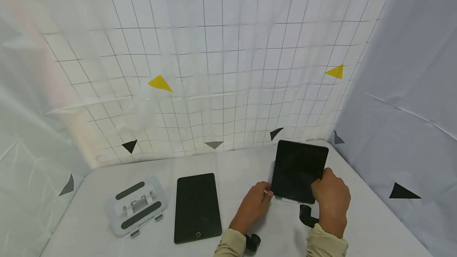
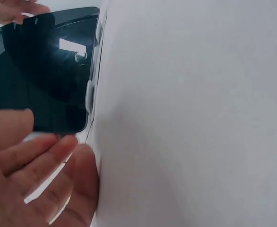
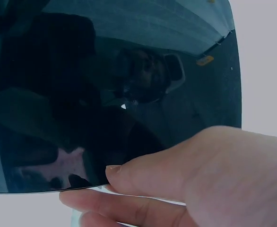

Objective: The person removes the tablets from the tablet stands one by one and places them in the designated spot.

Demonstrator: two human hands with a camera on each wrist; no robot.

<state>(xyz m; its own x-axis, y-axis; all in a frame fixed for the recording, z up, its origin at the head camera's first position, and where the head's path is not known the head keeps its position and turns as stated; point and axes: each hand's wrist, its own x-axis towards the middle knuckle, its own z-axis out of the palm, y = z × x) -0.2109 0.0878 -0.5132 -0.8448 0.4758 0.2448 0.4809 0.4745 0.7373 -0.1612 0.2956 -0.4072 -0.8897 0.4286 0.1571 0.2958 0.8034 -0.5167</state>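
A black-screened tablet (image 1: pixel 300 171) is tilted up at the right of the table in the head view, with part of a pale stand (image 1: pixel 272 167) showing behind its left edge and grey lips (image 2: pixel 89 97) along its lower edge. My right hand (image 1: pixel 332 195) grips the tablet's right edge, thumb (image 3: pixel 138 172) on the screen and fingers behind. At the lower left corner my left hand (image 1: pixel 254 203) holds the edge, its thumb (image 2: pixel 15 124) by the screen and its fingers (image 2: pixel 53 151) below. Most of the stand is hidden by the tablet.
A second black tablet (image 1: pixel 197 207) with a round button lies flat on the white table (image 1: pixel 157 245). Left of it lies a grey folding stand (image 1: pixel 137 205) with two dark pads. A white gridded sheet (image 1: pixel 235 70) hangs behind; side sheets flank the table.
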